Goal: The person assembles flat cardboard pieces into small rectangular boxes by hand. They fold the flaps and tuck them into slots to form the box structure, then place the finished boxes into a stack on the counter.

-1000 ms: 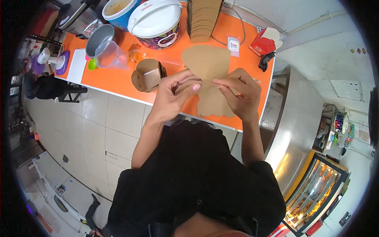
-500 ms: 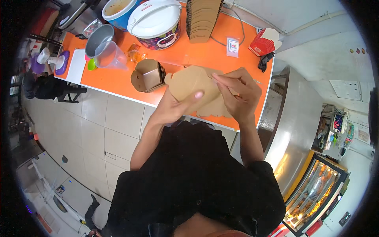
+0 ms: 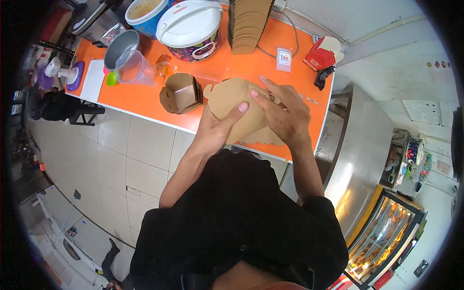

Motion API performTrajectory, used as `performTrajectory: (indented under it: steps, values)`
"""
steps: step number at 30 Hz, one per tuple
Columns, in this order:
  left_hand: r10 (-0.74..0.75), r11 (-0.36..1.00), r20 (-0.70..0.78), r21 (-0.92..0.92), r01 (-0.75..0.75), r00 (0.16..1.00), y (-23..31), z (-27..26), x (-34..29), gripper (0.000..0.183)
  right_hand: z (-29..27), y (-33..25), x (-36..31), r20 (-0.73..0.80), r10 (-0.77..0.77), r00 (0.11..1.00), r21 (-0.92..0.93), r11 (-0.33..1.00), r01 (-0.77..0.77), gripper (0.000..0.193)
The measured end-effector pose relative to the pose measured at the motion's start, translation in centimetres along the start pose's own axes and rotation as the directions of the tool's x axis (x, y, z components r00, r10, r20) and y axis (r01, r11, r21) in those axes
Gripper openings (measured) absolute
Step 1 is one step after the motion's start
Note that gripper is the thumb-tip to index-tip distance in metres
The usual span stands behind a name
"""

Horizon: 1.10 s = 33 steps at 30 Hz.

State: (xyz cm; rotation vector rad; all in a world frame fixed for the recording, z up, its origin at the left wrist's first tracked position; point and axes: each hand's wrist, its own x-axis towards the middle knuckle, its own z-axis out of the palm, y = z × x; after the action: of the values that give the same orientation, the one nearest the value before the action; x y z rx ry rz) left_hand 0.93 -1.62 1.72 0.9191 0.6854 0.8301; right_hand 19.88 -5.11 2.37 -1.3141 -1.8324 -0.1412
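A partly folded brown cardboard food box (image 3: 234,92) is held above the front of the orange table. My left hand (image 3: 212,128) grips its left side, thumb pressed across the face. On the right side of the box, my right hand (image 3: 289,116) has bent fingers at the edge, one fingertip against the face; the box hides some of its fingers. Beneath the hands lies a flat cardboard blank (image 3: 266,137) with a wavy edge. Just left of my left hand stand several nested, folded cardboard boxes (image 3: 180,94).
A tall stack of cardboard blanks (image 3: 245,29) stands at the back, beside a white-lidded container (image 3: 188,29). Toward the left are a clear plastic jug (image 3: 133,68) and a grey pot (image 3: 121,46). A red box (image 3: 320,52) sits at the right corner. A lit display cabinet (image 3: 384,237) stands lower right.
My right hand's fingers have shifted from a pinch at the box's upper edge to lie along its right side. The left hand still holds the box, which has turned slightly.
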Motion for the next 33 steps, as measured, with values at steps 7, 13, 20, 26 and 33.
performTrajectory:
  steps: [7,13,20,26,33]
  values:
    - [0.083,0.980,0.037,0.179,-0.088,0.996,0.5,0.2,0.0,0.036,1.6,-0.4,-0.7,-0.124,-0.006,0.992,-0.112,0.994,-0.008,0.045]
    - [0.130,0.979,-0.039,0.165,-0.122,0.991,0.8,-0.2,0.4,0.035,0.6,-0.2,-1.1,0.016,-0.033,0.999,0.005,0.999,0.033,0.040]
    - [-0.046,0.954,0.146,0.300,0.000,0.988,2.0,-1.5,0.2,0.034,-0.3,0.9,-1.1,0.284,0.490,0.824,0.457,0.687,-0.565,0.023]
    - [-0.013,0.973,0.221,0.229,-0.039,0.975,1.4,-1.2,-0.5,0.042,0.2,-0.1,-0.8,0.375,0.514,0.771,0.471,0.611,-0.636,0.026]
    - [-0.124,0.982,0.259,0.167,0.082,0.958,1.6,-3.2,0.6,0.047,1.8,0.1,-0.8,0.199,0.542,0.817,0.560,0.621,-0.548,0.032]
